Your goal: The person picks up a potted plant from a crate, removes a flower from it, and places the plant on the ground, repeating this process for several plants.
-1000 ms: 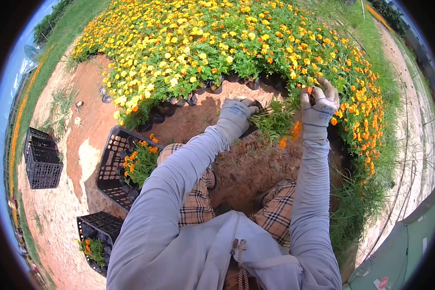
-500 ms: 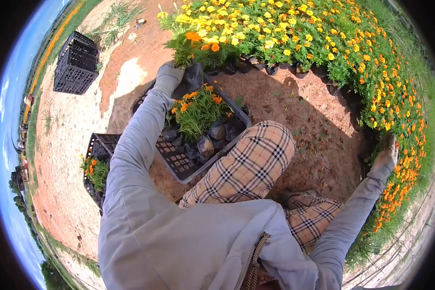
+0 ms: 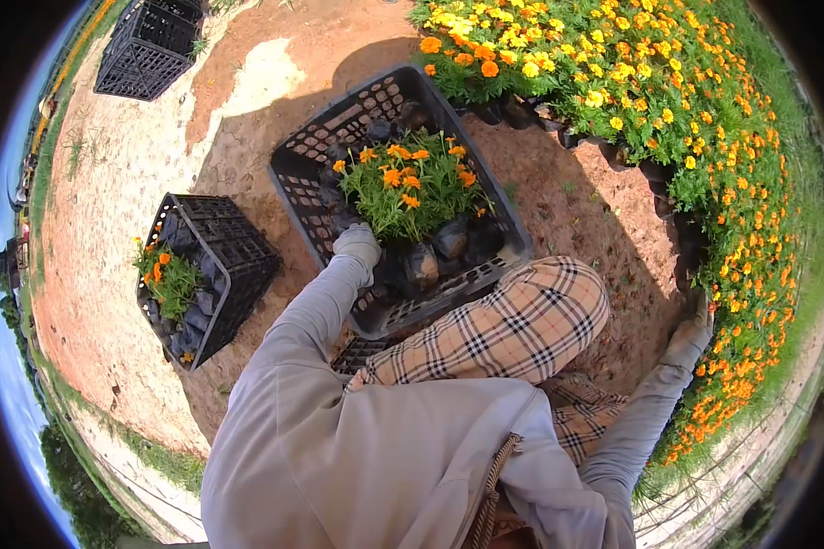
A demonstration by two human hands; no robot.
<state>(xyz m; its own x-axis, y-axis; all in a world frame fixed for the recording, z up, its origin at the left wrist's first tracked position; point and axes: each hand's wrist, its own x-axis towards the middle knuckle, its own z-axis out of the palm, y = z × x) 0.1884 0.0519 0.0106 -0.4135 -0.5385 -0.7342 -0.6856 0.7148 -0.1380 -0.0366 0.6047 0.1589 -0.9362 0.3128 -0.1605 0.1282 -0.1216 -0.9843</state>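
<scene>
My left hand (image 3: 357,247), gloved, is inside a black plastic crate (image 3: 513,224). It is closed at the left base of the orange marigolds (image 3: 407,183), and the plants and dark bags hide what its fingers hold. Black-bagged soil pots (image 3: 421,265) fill the crate around the flowers. Far to the right, my right hand (image 3: 691,329) rests against the edge of a flower bed, its fingers stretched upward beside the leaves. Yellow and orange marigolds (image 3: 613,73) in black bags make up this curved bed.
A second black crate (image 3: 238,265) with bagged marigolds stands to the left. Another black crate (image 3: 151,50) is at the upper left. My knee in plaid trousers (image 3: 522,320) is beside the near crate. Reddish bare soil (image 3: 558,201) lies between crate and bed.
My left hand has let go of a bagged marigold at the bed's end and come back into the crate. My right hand stays by the bed's edge. The view has shifted.
</scene>
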